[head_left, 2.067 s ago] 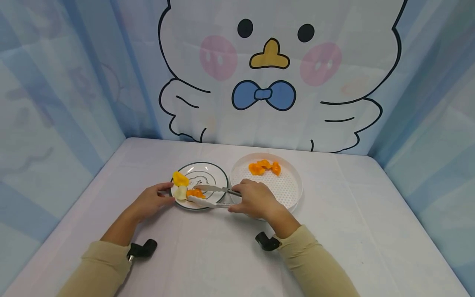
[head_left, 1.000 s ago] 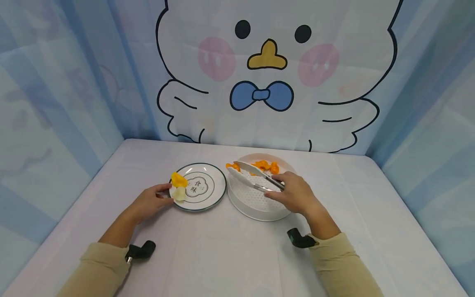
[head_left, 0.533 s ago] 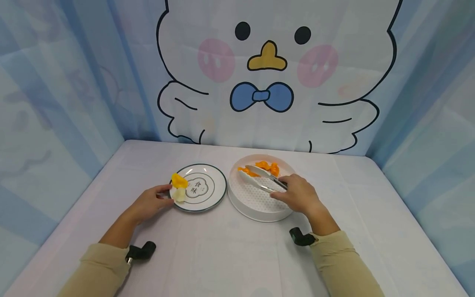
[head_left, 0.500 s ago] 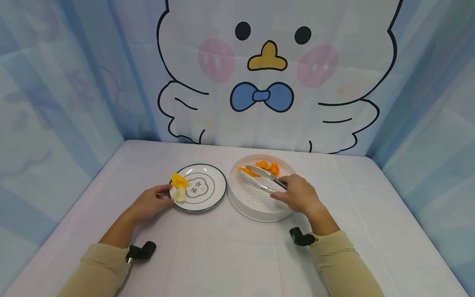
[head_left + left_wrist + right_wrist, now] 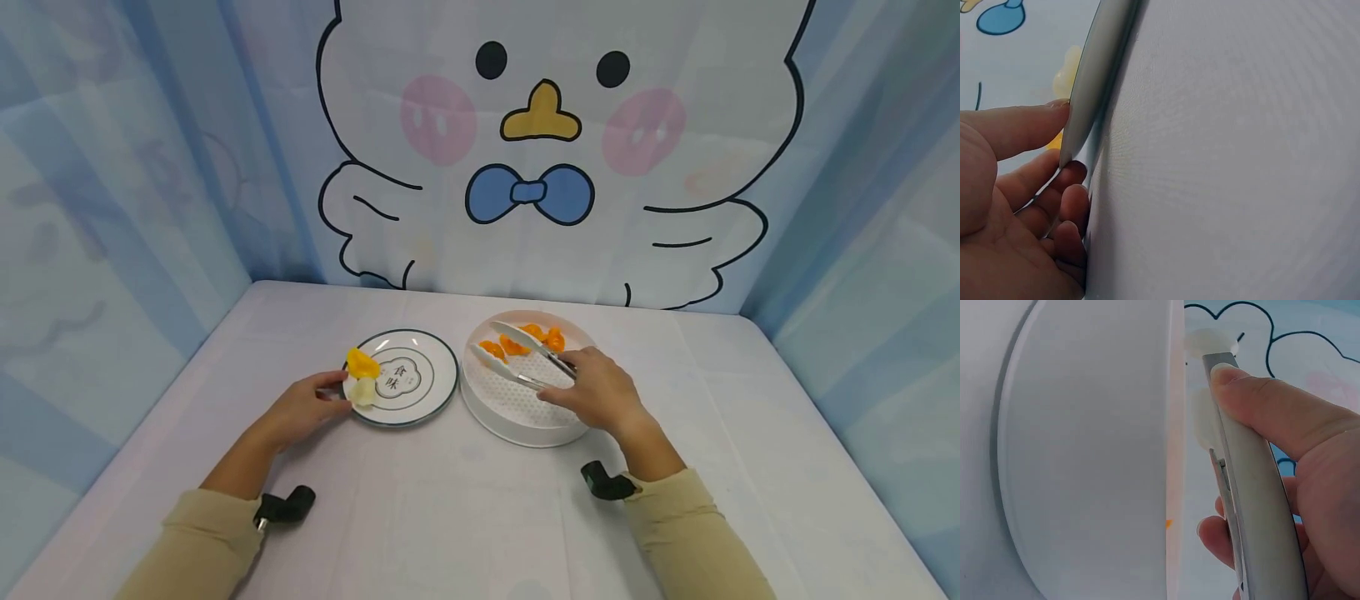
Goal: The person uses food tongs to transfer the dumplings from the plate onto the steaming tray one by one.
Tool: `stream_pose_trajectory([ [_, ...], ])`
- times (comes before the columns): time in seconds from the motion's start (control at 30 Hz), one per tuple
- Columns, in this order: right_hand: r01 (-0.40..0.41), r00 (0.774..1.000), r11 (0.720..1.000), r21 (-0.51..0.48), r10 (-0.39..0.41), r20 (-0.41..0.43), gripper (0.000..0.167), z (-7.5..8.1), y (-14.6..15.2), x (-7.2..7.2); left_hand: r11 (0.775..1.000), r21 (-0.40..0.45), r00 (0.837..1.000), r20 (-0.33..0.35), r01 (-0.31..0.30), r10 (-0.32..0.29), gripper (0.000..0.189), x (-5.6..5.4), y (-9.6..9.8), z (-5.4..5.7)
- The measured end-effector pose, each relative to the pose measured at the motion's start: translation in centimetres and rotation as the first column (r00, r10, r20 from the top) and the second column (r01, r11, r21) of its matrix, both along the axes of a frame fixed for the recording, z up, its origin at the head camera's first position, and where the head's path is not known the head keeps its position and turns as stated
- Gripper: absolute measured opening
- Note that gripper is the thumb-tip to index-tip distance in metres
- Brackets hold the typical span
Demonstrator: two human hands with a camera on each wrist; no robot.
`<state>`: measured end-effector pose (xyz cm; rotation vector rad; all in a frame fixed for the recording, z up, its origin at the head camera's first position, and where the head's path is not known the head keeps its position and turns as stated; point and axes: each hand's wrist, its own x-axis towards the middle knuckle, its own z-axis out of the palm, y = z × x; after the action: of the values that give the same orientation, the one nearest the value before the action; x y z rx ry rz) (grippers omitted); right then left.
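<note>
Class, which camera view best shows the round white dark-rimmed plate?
The head view: it shows nearly all the plate from above. The left wrist view gives only part, nearly edge-on; the right wrist view, none.

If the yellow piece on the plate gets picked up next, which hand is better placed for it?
Probably the right hand: it holds the tongs, tips apart, at the tray beside the plate. The left hand is nearer the yellow piece but pinches the plate's edge.
</note>
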<state>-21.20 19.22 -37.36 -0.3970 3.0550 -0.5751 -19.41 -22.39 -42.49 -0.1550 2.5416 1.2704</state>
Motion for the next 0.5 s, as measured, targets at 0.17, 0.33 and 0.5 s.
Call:
stream_pose_trajectory([
  [0.17,-0.058,0.998,0.998,0.024,0.059,-0.02,0.072,0.3,-1.7,1.0,1.0,0.003,1.0,0.001,-0.009,0.009,0.068,0.0,0.0,0.1],
  [0.33,-0.133,0.99,0.991,0.026,0.134,-0.033,0.067,0.4,-3.9,1.8,1.0,0.019,1.0,0.0,-0.014,0.014,0.068,0.1,0.1,0.1],
  [0.5,-0.173,0.985,0.984,0.028,0.174,-0.012,0.065,0.3,-6.1,2.2,1.0,0.02,1.0,0.002,-0.02,0.02,0.069,0.0,0.0,0.0],
])
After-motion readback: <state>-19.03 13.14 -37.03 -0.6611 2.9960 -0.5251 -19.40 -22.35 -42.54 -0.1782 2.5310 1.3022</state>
